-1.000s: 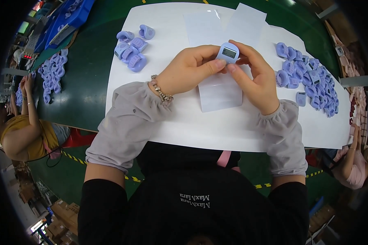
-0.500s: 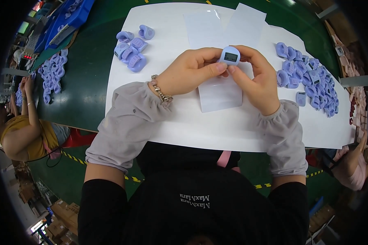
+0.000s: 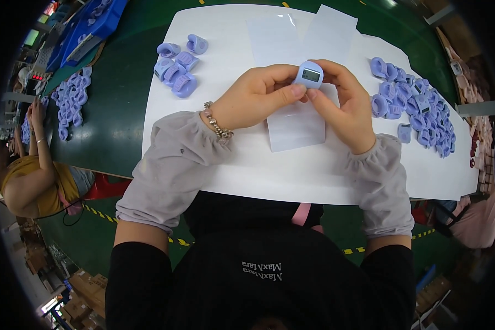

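Note:
Both my hands hold one small lavender watch-like device (image 3: 311, 73) above the white table sheet. Its rounded front with a small grey rectangular display is turned up. My left hand (image 3: 258, 93) pinches its lower left side, the thumb at the bottom edge. My right hand (image 3: 347, 104) grips the right side, its thumb below the display and a finger curled behind the top. The device's back is hidden by my fingers. Beneath my hands lies a translucent sheet (image 3: 297, 132).
A small group of similar lavender pieces (image 3: 176, 71) sits at the left, and a larger pile (image 3: 423, 110) at the right. Clear sheets (image 3: 272, 38) lie at the far side. Another person (image 3: 33, 176) works at the green table (image 3: 110, 110) on the left, near a blue bin (image 3: 96, 27).
The device has tilted slightly in my fingers, and its display looks a little lighter. My hands stay nearly in place. At the far right, another person's arm has moved out of sight.

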Available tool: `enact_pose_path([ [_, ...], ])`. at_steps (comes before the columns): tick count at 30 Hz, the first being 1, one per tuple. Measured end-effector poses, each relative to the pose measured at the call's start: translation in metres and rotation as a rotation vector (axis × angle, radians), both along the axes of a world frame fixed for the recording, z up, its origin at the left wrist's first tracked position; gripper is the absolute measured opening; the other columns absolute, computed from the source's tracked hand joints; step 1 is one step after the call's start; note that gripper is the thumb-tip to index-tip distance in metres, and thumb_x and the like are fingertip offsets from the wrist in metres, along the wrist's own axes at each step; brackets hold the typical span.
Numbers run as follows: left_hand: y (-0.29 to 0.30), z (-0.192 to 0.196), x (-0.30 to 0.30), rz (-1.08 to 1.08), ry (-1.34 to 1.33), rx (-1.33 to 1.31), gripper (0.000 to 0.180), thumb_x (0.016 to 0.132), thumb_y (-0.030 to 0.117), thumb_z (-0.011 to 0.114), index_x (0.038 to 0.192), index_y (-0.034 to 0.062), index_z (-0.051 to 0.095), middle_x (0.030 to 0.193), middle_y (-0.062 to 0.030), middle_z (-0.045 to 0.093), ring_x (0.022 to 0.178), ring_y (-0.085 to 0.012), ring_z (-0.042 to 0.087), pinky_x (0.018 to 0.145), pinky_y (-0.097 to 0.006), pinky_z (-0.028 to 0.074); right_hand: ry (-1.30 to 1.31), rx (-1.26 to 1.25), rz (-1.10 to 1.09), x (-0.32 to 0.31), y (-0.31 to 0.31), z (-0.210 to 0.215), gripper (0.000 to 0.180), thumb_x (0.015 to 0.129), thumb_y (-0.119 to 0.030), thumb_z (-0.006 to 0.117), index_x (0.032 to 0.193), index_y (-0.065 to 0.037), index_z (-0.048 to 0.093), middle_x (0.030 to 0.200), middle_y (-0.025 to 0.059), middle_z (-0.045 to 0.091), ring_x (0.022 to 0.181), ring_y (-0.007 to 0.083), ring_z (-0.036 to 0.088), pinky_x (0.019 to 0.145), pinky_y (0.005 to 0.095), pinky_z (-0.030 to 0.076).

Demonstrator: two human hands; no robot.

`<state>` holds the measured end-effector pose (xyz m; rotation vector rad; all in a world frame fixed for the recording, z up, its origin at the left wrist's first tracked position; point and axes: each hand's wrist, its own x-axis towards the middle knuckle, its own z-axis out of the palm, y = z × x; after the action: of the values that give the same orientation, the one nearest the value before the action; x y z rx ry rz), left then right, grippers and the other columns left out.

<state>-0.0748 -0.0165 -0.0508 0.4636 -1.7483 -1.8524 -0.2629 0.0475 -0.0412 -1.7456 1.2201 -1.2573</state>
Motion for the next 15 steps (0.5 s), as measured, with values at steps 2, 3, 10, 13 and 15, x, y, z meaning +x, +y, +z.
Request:
enact_pose_path([
  [2, 0.0, 0.0, 0.001, 0.007, 0.023, -0.014, 0.036, 0.096, 0.016, 0.052, 0.124, -0.0047, 0.049, 0.115, -0.0114, 0.059, 0.104, -0.0181, 0.059, 0.096, -0.032, 0.046, -0.013, 0.029, -0.02, 0.002, 0.0, 0.002, 0.047, 0.081, -0.009, 0.065, 0.125, 0.0, 0.051, 0.119, 0.0105, 0.057, 0.11, 0.0197, 0.052, 0.098, 0.0326, 0.037],
  [3, -0.002, 0.0, 0.001, 0.096, -0.016, -0.019, 0.035, 0.096, 0.018, 0.052, 0.123, -0.004, 0.05, 0.112, -0.0107, 0.06, 0.103, -0.0173, 0.059, 0.095, -0.032, 0.046, -0.016, 0.032, -0.015, 0.0, -0.001, 0.004, 0.047, 0.081, -0.009, 0.065, 0.125, 0.0, 0.051, 0.119, 0.0105, 0.057, 0.11, 0.0197, 0.052, 0.098, 0.0326, 0.037],
  [10, -0.014, -0.008, -0.002, 0.402, -0.059, 0.086, 0.031, 0.094, 0.023, 0.055, 0.112, -0.0027, 0.052, 0.097, -0.0104, 0.064, 0.089, -0.0152, 0.063, 0.081, -0.027, 0.051, 0.684, -0.182, 0.195, -0.022, -0.003, 0.003, 0.048, 0.069, -0.02, 0.075, 0.113, -0.009, 0.061, 0.126, 0.011, 0.053, 0.121, 0.0292, 0.043, 0.102, 0.0429, 0.031],
  [13, -0.014, -0.007, -0.002, 0.368, -0.05, 0.106, 0.033, 0.093, 0.025, 0.057, 0.111, -0.0025, 0.053, 0.098, -0.0105, 0.064, 0.089, -0.0154, 0.063, 0.08, -0.027, 0.051, 0.694, -0.178, 0.202, -0.018, -0.005, -0.002, 0.038, 0.069, -0.015, 0.075, 0.105, -0.01, 0.064, 0.122, 0.0103, 0.055, 0.118, 0.0285, 0.045, 0.099, 0.0423, 0.033],
  [15, -0.013, -0.004, -0.001, 0.347, -0.057, 0.094, 0.035, 0.092, 0.025, 0.059, 0.113, -0.0022, 0.052, 0.099, -0.0104, 0.063, 0.09, -0.015, 0.063, 0.08, -0.027, 0.051, 0.687, -0.193, 0.195, -0.016, -0.007, -0.002, 0.032, 0.072, -0.012, 0.073, 0.103, -0.008, 0.064, 0.12, 0.0095, 0.056, 0.114, 0.0282, 0.049, 0.095, 0.0387, 0.039],
])
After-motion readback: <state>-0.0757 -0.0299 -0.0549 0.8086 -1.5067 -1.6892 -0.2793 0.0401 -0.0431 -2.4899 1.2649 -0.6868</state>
